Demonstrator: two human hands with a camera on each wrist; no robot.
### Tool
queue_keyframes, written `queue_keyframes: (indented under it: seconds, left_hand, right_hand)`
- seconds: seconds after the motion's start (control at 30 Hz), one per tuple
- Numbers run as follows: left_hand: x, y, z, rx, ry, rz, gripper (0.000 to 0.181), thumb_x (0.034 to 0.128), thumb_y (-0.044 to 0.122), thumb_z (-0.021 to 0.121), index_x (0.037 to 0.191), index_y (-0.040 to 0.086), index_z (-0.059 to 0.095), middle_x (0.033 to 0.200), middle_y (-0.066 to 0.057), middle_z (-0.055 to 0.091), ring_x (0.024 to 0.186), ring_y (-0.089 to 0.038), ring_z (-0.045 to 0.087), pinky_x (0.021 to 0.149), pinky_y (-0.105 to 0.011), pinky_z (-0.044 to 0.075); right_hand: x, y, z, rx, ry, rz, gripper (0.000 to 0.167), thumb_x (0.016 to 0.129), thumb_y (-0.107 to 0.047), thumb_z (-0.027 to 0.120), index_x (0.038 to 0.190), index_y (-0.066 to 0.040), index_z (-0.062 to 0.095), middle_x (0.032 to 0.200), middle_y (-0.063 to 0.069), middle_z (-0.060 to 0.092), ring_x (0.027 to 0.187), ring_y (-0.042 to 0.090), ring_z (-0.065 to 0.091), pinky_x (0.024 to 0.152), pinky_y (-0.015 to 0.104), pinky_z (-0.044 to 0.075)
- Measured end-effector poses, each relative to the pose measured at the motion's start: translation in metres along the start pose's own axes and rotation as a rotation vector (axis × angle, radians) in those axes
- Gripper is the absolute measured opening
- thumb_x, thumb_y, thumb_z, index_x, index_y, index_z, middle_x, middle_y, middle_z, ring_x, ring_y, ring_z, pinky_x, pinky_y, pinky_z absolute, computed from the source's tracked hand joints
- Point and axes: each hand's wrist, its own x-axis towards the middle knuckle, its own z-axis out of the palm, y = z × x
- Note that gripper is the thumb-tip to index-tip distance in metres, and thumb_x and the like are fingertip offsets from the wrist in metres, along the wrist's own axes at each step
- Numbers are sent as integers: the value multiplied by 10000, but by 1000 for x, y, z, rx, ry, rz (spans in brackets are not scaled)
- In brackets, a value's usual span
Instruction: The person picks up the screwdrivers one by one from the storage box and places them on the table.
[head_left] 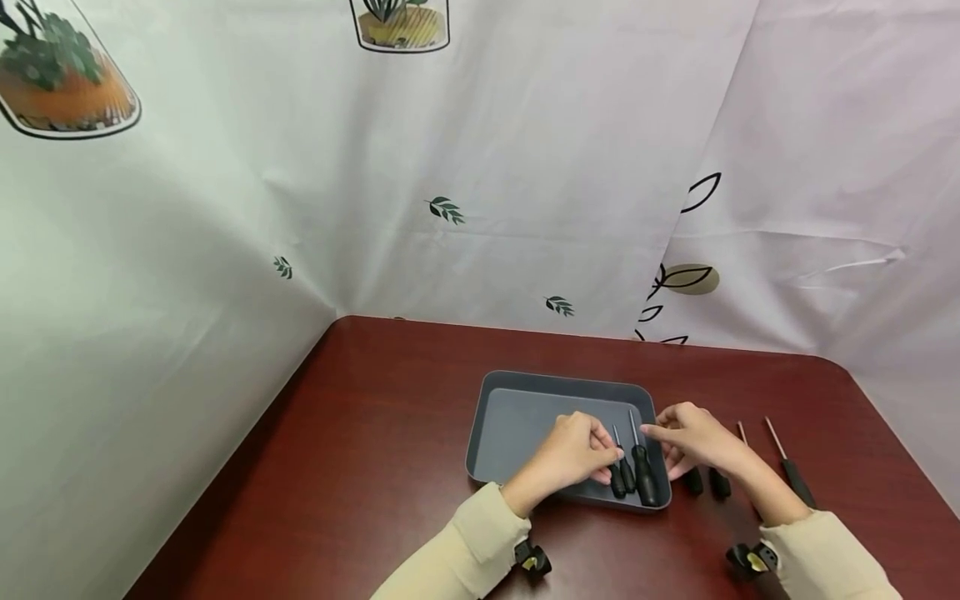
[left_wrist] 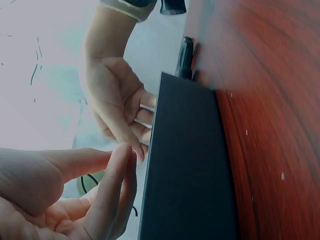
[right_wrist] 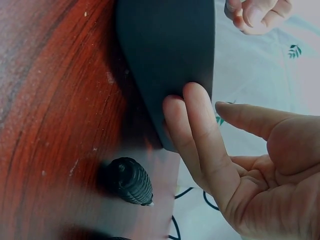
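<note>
A grey tray lies on the table, with three black-handled screwdrivers side by side at its right end. Over the tray, by the leftmost screwdriver, is my left hand. Its thumb and fingertips come close together above the rim in the left wrist view, and nothing shows between them. My right hand is at the tray's right side. In the right wrist view, two of its straight fingers lie along the outer tray wall, while the thumb stays apart from them.
Right of the tray, more screwdrivers lie on the red-brown table, among them a long one partly behind the right forearm. A ridged black handle is near the right fingers. Patterned white cloth hangs behind the table.
</note>
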Motion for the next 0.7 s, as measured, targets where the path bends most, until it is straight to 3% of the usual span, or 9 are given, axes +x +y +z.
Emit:
queue_keyframes:
  seconds: [0.4,0.7]
  left_hand:
    - [5,5,9,251,47,-2,258,868,82,780,665,122,627,525,77,588,404,31,558,461,-124,486]
    - [5,4,17,457,76,-44,308,904,174,761,651,168,587,488,107,527,360,38,507,534,-100,448]
  right_hand:
    - [2,-3,-2,-25,-3,-9,291,975,-104,639,1051,167,564,653,105,592,531,266,675,518,404,604]
    - [2,1,-3,-1,-24,-28,364,973,-49,613,1152,247,500,685,113,609,548,283,686,526,406,606]
